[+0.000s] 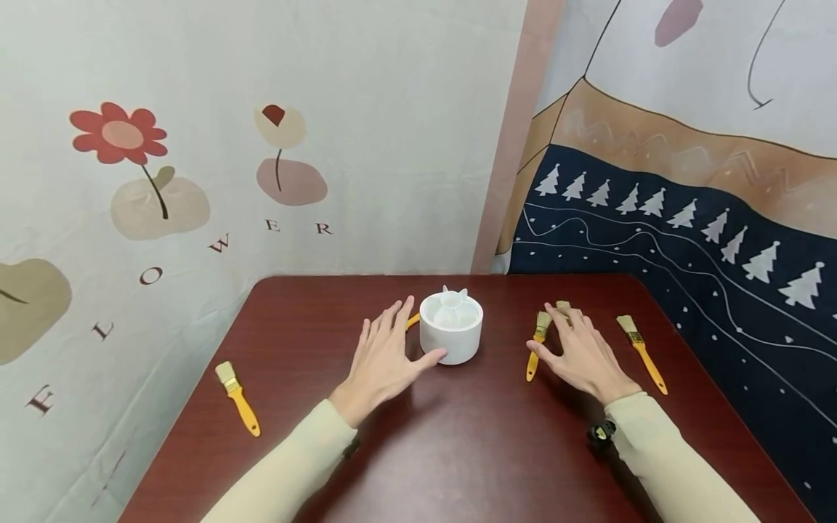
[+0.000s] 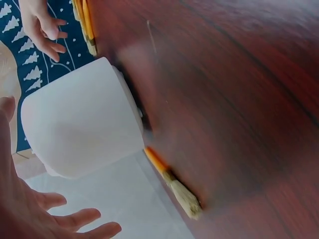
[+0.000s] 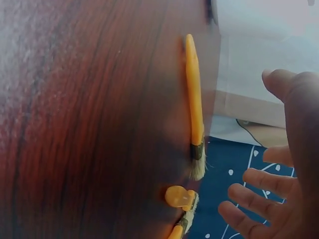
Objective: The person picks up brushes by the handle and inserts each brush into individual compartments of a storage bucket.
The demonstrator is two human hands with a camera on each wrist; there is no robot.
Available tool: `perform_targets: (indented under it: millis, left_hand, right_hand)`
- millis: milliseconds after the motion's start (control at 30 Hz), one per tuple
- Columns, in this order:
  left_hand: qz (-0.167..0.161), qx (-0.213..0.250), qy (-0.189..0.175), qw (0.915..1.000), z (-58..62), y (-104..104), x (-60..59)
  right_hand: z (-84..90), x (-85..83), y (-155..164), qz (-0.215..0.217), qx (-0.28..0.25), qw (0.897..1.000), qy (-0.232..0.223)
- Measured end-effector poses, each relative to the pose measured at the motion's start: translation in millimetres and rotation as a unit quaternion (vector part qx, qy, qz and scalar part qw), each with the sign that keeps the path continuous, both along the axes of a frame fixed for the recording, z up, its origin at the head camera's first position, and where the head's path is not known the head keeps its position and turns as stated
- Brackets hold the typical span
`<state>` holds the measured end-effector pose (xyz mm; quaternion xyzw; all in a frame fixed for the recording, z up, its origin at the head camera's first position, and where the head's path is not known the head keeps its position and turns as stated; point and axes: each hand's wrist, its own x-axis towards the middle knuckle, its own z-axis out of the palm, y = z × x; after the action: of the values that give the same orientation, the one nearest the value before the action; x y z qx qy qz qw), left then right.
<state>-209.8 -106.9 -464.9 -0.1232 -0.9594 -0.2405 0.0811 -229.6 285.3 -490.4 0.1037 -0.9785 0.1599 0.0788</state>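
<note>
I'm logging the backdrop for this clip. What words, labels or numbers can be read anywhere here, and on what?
"FLOWER": spaced brown capitals curving up the wall cloth on the left, under the red flower.
Cup, brushes and table: no text visible.
Tree cloth: pictures only, no words.
Both wrist views: nothing to read.

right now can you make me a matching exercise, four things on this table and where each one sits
Things:
1. white cup
2. left hand
3. lone brush
4. right hand

Places:
a. near the table's left edge, apart from both hands
b. middle of the table, toward the back
c. thumb touching the cup's side
d. over a yellow-handled brush

Pairs: 1-b, 2-c, 3-a, 4-d
</note>
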Motion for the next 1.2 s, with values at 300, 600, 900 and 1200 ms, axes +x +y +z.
perform_targets:
  millis: [300, 600, 900, 1200]
  left_hand:
    - [0.005, 0.051, -0.023, 0.9984, 1.4, 21.5, -8.7]
    - [0.022, 0.1, -0.039, 0.9939, 3.5, 37.5, -19.2]
    - [-0.005, 0.134, -0.03, 0.9905, 0.4, 45.2, -26.4]
    - [-0.017, 0.145, -0.031, 0.9887, 0.8, 42.7, -27.4]
  right_hand:
    - [-3.6, -9.0, -0.1, -0.001, -0.022, 1.0, -0.021]
    - [-3.5, -18.5, -1.8, -0.013, -0.03, 0.999, -0.029]
    - [-8.0, -27.7, 0.7, -0.019, -0.038, 0.999, -0.014]
    - [-14.2, -33.7, -4.3, -0.02, -0.048, 0.999, -0.011]
